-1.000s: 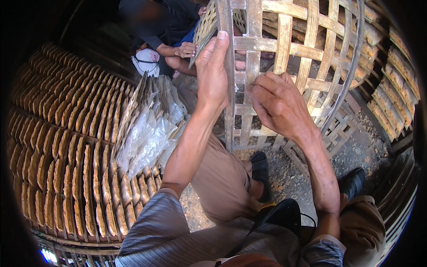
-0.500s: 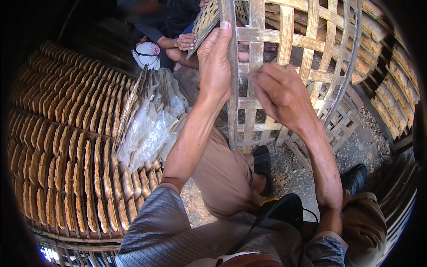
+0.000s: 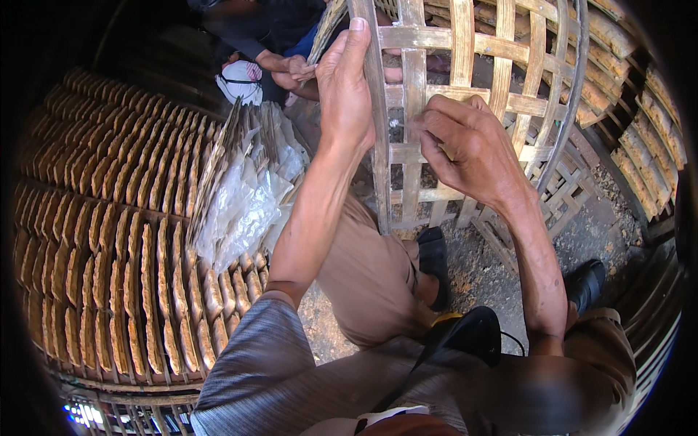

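Note:
A woven bamboo tray (image 3: pixel 458 62) with open square gaps and a wooden edge strip stands tilted upright before me. My left hand (image 3: pixel 347 98) is wrapped round its left edge, thumb pointing up along the strip. My right hand (image 3: pixel 472 149) is closed in a pinch in front of the lattice, its fingertips at a slat left of the middle. What lies between those fingertips, if anything, is too small to make out. Small white bits (image 3: pixel 395 120) cling to the slats beside them.
Rows of brown slabs (image 3: pixel 109 254) on edge fill the rack at left, with a clear plastic sheet pile (image 3: pixel 243 211) leaning there. A co-worker's hand (image 3: pixel 297 67) holds another woven tray far ahead. More slabs (image 3: pixel 643 145) stand at right, and a woven tray (image 3: pixel 560 192) lies on the littered floor.
The tray and both my hands have shifted slightly upward in view. My right fingers have moved a little to the right along the lattice. The co-worker's tray has turned.

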Demonstrator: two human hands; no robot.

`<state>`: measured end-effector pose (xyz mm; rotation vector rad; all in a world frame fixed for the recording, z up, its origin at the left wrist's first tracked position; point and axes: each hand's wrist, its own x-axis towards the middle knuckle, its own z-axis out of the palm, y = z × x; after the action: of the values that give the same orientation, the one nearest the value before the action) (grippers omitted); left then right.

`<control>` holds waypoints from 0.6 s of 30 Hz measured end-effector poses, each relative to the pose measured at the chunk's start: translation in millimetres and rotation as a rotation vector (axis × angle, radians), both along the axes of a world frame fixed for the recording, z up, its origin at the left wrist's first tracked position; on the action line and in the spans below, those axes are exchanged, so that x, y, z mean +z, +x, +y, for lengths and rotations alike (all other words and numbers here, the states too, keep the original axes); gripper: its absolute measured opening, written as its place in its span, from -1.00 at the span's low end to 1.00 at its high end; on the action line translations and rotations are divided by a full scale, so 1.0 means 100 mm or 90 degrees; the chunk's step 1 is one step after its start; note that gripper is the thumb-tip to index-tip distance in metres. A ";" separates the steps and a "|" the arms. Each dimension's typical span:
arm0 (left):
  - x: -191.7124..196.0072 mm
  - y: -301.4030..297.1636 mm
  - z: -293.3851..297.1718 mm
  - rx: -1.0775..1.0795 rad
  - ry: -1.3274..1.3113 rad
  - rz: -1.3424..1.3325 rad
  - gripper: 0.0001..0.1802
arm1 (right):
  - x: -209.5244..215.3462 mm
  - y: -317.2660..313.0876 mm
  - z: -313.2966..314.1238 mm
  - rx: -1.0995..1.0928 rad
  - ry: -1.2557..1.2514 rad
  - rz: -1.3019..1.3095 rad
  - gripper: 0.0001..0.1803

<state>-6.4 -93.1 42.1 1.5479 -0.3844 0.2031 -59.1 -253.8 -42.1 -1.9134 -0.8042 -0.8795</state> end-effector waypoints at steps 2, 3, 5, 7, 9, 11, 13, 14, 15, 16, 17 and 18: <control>0.00 0.04 0.02 0.004 -0.010 0.009 -0.50 | -0.10 0.03 0.09 0.028 0.029 -0.029 -0.92; -0.03 0.09 0.08 0.016 -0.006 0.009 -0.46 | -0.12 -0.02 0.10 0.022 0.001 -0.042 -0.92; -0.02 0.11 0.13 0.023 -0.002 0.026 -0.42 | -0.14 -0.06 0.10 0.029 -0.042 -0.050 -0.92; 0.00 0.11 0.15 0.007 -0.008 0.064 -0.41 | -0.14 -0.07 0.08 0.028 -0.045 -0.034 -0.91; -0.01 0.11 0.14 0.031 -0.012 0.056 -0.41 | -0.16 -0.08 0.10 0.023 -0.052 -0.042 -0.91; 0.00 0.14 0.17 0.047 -0.018 0.048 -0.41 | -0.19 -0.06 0.18 0.019 -0.054 -0.081 -0.91; 0.00 0.17 0.22 0.050 -0.029 0.050 -0.42 | -0.26 -0.07 0.21 0.029 -0.059 -0.084 -0.91; -0.01 0.16 0.21 0.047 -0.061 0.062 -0.47 | -0.29 -0.08 0.22 0.033 -0.062 -0.084 -0.91; 0.00 0.16 0.18 0.044 -0.093 0.073 -0.52 | -0.29 -0.07 0.20 0.016 -0.061 -0.070 -0.92; 0.00 0.14 0.17 0.044 -0.127 0.084 -0.56 | -0.26 -0.06 0.17 0.001 -0.061 -0.056 -0.92; -0.02 0.14 0.18 0.044 -0.140 0.079 -0.58 | -0.25 -0.06 0.16 -0.014 -0.062 -0.043 -0.92; -0.04 0.17 0.20 0.044 -0.154 0.074 -0.59 | -0.27 -0.09 0.16 0.023 -0.082 -0.032 -0.91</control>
<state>11.0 -73.4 38.0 1.3288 -0.2059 0.2045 -68.0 -237.7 -69.5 -1.9895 -0.9422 -0.8750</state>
